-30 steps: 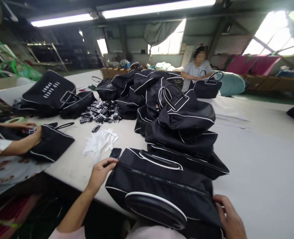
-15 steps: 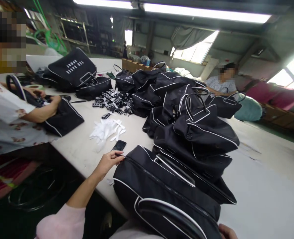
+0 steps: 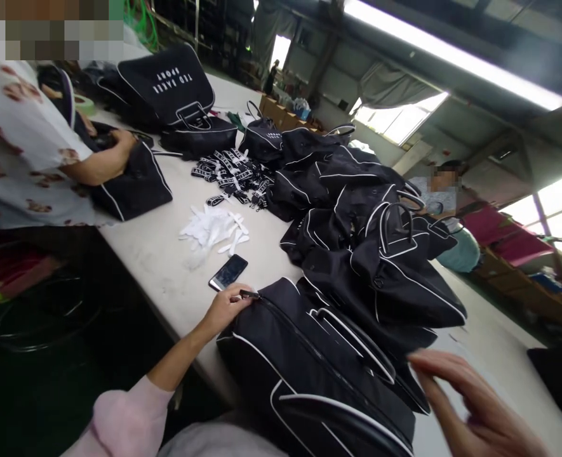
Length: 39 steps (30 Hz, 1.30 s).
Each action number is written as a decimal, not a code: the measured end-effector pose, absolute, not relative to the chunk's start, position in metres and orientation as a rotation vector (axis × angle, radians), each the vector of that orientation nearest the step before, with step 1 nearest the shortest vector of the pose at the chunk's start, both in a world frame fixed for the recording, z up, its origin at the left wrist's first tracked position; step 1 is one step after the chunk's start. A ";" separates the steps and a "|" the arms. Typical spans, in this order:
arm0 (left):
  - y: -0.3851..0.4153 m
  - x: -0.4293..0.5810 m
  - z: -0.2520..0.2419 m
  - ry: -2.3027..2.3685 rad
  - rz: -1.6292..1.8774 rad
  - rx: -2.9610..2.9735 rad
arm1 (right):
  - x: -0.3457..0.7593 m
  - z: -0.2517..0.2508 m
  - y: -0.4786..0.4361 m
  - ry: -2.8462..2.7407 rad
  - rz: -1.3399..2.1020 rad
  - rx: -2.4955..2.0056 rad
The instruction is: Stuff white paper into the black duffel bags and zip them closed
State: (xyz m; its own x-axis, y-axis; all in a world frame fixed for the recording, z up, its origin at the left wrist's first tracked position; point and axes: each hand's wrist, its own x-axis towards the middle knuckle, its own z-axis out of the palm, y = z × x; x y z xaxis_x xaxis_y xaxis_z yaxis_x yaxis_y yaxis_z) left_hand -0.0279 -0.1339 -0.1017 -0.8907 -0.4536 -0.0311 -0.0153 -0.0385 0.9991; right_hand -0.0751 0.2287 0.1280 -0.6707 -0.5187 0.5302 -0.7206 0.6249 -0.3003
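Note:
A black bag with white piping (image 3: 309,362) lies on the table edge in front of me. My left hand (image 3: 226,308) pinches the zipper pull (image 3: 249,294) at the bag's left end. My right hand (image 3: 471,406) hovers blurred above the bag's right end, fingers spread, holding nothing. A black phone (image 3: 228,271) lies just beyond my left hand.
A heap of black bags (image 3: 366,235) rises behind my bag. White gloves (image 3: 214,230) and black printed straps (image 3: 235,178) lie on the white table (image 3: 166,260). A person on the left (image 3: 28,139) handles another bag; another person (image 3: 440,193) sits at the far side.
My view has swung left and tilted. My right hand has left the bag's right end and risen into the air, open. My left hand stays at the zipper end.

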 end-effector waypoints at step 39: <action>-0.124 -0.035 -0.103 -2.110 -2.151 0.479 | -0.098 0.011 0.032 -2.707 1.709 1.417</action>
